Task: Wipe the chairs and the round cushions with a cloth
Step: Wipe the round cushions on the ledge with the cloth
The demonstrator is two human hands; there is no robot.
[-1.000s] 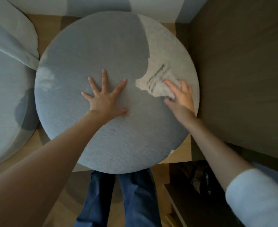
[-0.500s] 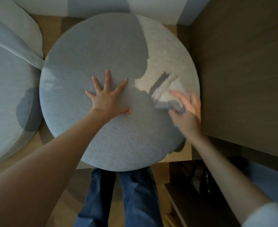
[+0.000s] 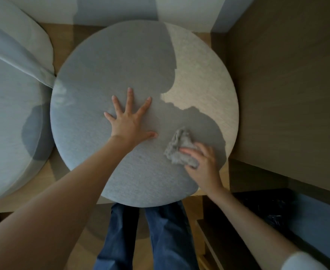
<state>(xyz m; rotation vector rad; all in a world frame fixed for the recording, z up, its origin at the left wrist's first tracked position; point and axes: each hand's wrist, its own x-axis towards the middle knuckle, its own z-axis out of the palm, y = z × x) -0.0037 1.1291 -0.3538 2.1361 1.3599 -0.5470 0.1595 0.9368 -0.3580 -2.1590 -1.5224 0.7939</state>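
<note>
Head camera: a person is leaning over a round grey cushion (image 3: 105,78), the left hand (image 3: 130,121) lying flat with fingers spread at its centre, while the right hand (image 3: 205,162) is gripping a crumpled grey cloth (image 3: 177,148) near its lower right edge.

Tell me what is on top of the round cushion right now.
On the round cushion lie the left hand, flat with fingers spread, and the crumpled grey cloth, pressed down by the right hand. The fabric under them is hidden.
</note>
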